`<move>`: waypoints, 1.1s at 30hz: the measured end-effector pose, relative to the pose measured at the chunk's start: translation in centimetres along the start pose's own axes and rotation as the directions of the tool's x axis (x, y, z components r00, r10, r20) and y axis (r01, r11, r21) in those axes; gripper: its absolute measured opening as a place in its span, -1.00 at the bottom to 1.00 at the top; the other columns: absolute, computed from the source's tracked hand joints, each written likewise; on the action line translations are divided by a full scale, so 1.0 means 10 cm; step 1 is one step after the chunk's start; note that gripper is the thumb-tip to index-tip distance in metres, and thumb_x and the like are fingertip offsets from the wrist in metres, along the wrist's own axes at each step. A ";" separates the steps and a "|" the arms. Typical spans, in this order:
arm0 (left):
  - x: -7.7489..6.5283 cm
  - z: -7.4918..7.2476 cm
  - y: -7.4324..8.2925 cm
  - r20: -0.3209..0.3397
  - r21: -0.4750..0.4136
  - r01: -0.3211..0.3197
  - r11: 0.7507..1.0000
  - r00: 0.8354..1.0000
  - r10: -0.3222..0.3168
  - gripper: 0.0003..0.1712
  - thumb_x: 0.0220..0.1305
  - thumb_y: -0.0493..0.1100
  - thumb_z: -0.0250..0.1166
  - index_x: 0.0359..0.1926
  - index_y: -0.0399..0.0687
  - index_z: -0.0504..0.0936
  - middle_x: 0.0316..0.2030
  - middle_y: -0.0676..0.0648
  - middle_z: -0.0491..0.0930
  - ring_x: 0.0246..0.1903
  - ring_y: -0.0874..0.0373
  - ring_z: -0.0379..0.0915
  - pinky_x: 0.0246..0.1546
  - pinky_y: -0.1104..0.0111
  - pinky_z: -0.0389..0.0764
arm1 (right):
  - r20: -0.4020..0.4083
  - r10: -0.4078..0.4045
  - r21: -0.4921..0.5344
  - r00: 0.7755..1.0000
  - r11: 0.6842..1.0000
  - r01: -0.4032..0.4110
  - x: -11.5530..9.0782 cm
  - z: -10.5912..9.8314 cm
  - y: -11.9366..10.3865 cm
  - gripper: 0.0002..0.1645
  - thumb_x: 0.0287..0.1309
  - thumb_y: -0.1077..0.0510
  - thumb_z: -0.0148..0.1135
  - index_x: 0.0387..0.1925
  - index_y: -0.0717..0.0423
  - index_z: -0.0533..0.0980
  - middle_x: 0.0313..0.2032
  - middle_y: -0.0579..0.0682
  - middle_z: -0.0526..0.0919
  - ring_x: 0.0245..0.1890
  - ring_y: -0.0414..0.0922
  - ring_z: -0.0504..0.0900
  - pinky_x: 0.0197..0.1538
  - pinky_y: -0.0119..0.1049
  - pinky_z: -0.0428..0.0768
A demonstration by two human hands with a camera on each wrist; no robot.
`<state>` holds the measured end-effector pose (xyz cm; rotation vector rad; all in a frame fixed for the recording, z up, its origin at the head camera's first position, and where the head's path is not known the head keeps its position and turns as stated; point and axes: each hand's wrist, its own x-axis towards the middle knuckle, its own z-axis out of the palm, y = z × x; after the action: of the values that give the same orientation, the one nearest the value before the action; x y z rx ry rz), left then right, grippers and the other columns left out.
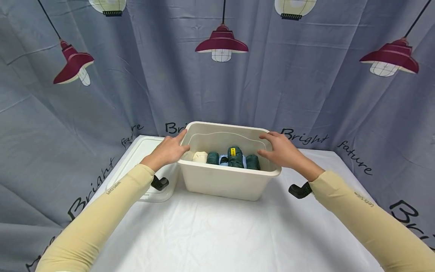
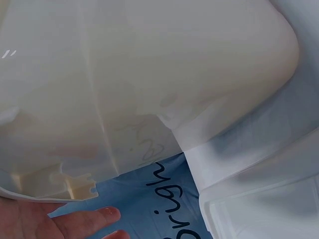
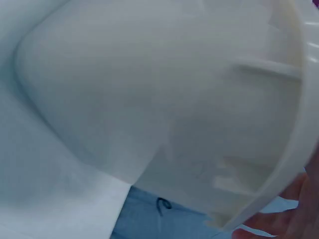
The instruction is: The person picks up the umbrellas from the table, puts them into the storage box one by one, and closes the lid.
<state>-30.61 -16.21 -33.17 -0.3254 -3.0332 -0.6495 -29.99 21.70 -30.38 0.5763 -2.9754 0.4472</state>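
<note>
A cream plastic storage bin (image 1: 221, 181) with an open top stands on the white table. Inside, a row of soft bundles shows: a cream bundle (image 1: 200, 157), dark green bundles with one bearing a yellow label (image 1: 235, 156), and some light blue fabric (image 1: 223, 158). My left hand (image 1: 168, 151) rests at the bin's left rim, thumb over the edge and index finger straight toward the back corner. On the opposite side, my right hand (image 1: 280, 151) lies at the right rim with thumb and fingers spread. Both wrist views show fingers (image 2: 87, 222) stretched beside the bin's outer wall.
A white lid (image 1: 146, 151) lies flat on the table's left side, partly behind the left forearm. Behind the table (image 1: 217, 234) hangs a grey-blue curtain (image 1: 163, 75) printed with lamps and lettering. Dark wrist mounts (image 1: 300, 190) stick out below both hands.
</note>
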 end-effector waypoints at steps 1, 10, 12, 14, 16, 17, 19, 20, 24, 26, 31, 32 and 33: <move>0.00 0.00 0.00 -0.001 -0.001 0.000 1.000 1.000 0.000 -0.11 0.39 0.12 0.03 0.63 0.08 -0.07 -0.07 -0.37 0.62 -0.16 -0.09 0.46 -0.08 0.09 0.50 | -0.007 0.009 0.003 1.000 1.000 -0.009 -0.02 0.02 0.02 -0.24 0.31 -0.03 0.26 0.41 0.23 0.34 0.42 0.39 0.26 0.39 0.38 0.25 0.32 0.34 0.28; 0.00 0.01 -0.02 0.001 -0.006 0.006 1.000 1.000 -0.006 -0.11 0.38 0.13 0.00 0.63 0.09 -0.07 0.03 -0.38 0.59 -0.14 -0.10 0.44 -0.10 0.09 0.49 | -0.035 0.100 0.109 0.994 0.989 -0.096 -0.09 0.20 0.15 -0.12 0.35 -0.12 0.16 0.52 0.24 0.16 0.52 0.37 0.03 0.47 0.39 0.08 0.34 0.38 0.23; 0.00 0.02 -0.02 0.003 -0.002 0.006 1.000 1.000 -0.006 -0.11 0.38 0.14 0.00 0.63 0.09 -0.08 0.14 -0.39 0.54 -0.05 -0.12 0.45 -0.05 0.06 0.49 | -0.038 0.110 0.137 0.993 0.985 -0.104 -0.10 0.22 0.16 -0.11 0.35 -0.10 0.15 0.52 0.26 0.14 0.52 0.35 0.02 0.47 0.37 0.09 0.33 0.36 0.26; 0.01 0.02 -0.02 -0.002 0.001 0.006 1.000 1.000 -0.006 -0.13 0.40 0.15 0.00 0.63 0.10 -0.06 0.26 -0.39 0.47 0.11 -0.18 0.43 0.05 0.00 0.47 | -0.041 0.122 0.162 0.992 0.980 -0.114 -0.11 0.23 0.17 -0.09 0.35 -0.09 0.15 0.53 0.28 0.11 0.53 0.34 0.03 0.47 0.36 0.11 0.33 0.36 0.27; 0.01 0.01 -0.01 -0.017 0.009 0.008 1.000 1.000 -0.008 -0.14 0.40 0.15 0.01 0.62 0.10 -0.03 0.33 -0.37 0.41 0.26 -0.24 0.34 0.16 -0.09 0.43 | -0.044 0.143 0.196 0.989 0.972 -0.132 -0.11 0.24 0.18 -0.06 0.33 -0.07 0.16 0.54 0.28 0.06 0.52 0.34 0.06 0.44 0.35 0.17 0.31 0.34 0.31; 0.01 0.01 -0.01 -0.028 0.015 0.008 1.000 1.000 -0.008 -0.15 0.40 0.15 0.01 0.62 0.09 -0.01 0.36 -0.36 0.39 0.32 -0.27 0.29 0.21 -0.12 0.39 | -0.043 0.158 0.213 0.987 0.966 -0.145 -0.11 0.25 0.18 -0.04 0.33 -0.06 0.17 0.55 0.28 0.03 0.52 0.34 0.06 0.44 0.35 0.18 0.31 0.34 0.32; 0.00 0.01 0.00 -0.059 0.022 0.004 1.000 0.998 -0.003 -0.16 0.39 0.15 0.03 0.60 0.05 0.07 0.36 -0.35 0.39 0.36 -0.29 0.24 0.25 -0.16 0.35 | -0.037 0.189 0.249 0.981 0.953 -0.174 -0.12 0.26 0.19 0.00 0.33 -0.06 0.18 0.57 0.26 -0.03 0.51 0.35 0.07 0.41 0.34 0.23 0.29 0.32 0.35; 0.00 0.00 0.00 -0.075 0.025 0.001 1.000 0.997 0.000 -0.17 0.37 0.14 0.04 0.59 0.03 0.11 0.34 -0.35 0.41 0.35 -0.29 0.26 0.25 -0.16 0.36 | -0.035 0.203 0.266 0.979 0.946 -0.186 -0.11 0.27 0.20 0.01 0.32 -0.05 0.18 0.58 0.25 -0.05 0.51 0.36 0.08 0.40 0.34 0.26 0.27 0.31 0.39; 0.01 0.00 0.01 -0.133 0.030 -0.015 0.999 0.991 0.019 -0.20 0.32 0.13 0.08 0.53 -0.03 0.25 0.22 -0.34 0.53 0.20 -0.24 0.46 0.12 -0.10 0.47 | -0.029 0.237 0.300 0.971 0.929 -0.218 -0.12 0.27 0.22 0.04 0.31 -0.05 0.18 0.59 0.22 -0.10 0.49 0.40 0.09 0.35 0.35 0.32 0.20 0.27 0.47; 0.02 -0.01 0.00 -0.153 0.021 -0.023 1.000 0.988 0.026 -0.22 0.31 0.12 0.11 0.49 -0.06 0.32 0.15 -0.31 0.59 0.10 -0.21 0.54 0.06 -0.05 0.52 | -0.025 0.247 0.312 0.969 0.923 -0.227 -0.12 0.27 0.22 0.04 0.31 -0.04 0.18 0.60 0.21 -0.10 0.46 0.41 0.13 0.33 0.35 0.35 0.18 0.25 0.50; 0.02 -0.03 -0.02 -0.190 -0.036 -0.030 0.999 0.981 0.022 -0.31 0.33 0.10 0.13 0.40 -0.09 0.42 0.10 -0.25 0.63 0.08 -0.19 0.55 0.08 -0.05 0.50 | -0.017 0.264 0.346 0.964 0.906 -0.242 -0.13 0.29 0.20 0.04 0.29 -0.03 0.19 0.60 0.16 -0.10 0.42 0.42 0.21 0.31 0.34 0.38 0.15 0.21 0.54; 0.02 -0.03 -0.03 -0.205 -0.049 -0.029 0.998 0.979 0.018 -0.33 0.34 0.10 0.12 0.39 -0.08 0.43 0.10 -0.24 0.63 0.10 -0.19 0.54 0.09 -0.05 0.49 | -0.014 0.268 0.354 0.963 0.902 -0.246 -0.13 0.29 0.19 0.04 0.29 -0.02 0.20 0.60 0.15 -0.10 0.42 0.42 0.20 0.31 0.34 0.37 0.15 0.21 0.54; 0.01 -0.03 -0.05 -0.223 -0.061 -0.029 0.998 0.975 0.015 -0.34 0.36 0.10 0.11 0.39 -0.07 0.43 0.11 -0.22 0.63 0.12 -0.20 0.52 0.11 -0.06 0.48 | -0.011 0.272 0.363 0.962 0.898 -0.249 -0.13 0.29 0.19 0.04 0.29 -0.02 0.20 0.61 0.14 -0.10 0.43 0.42 0.19 0.32 0.35 0.37 0.15 0.20 0.54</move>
<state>-30.82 -16.76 -33.05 -0.2680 -2.7974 -0.7296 -29.51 22.96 -33.87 0.1738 -2.9345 1.0275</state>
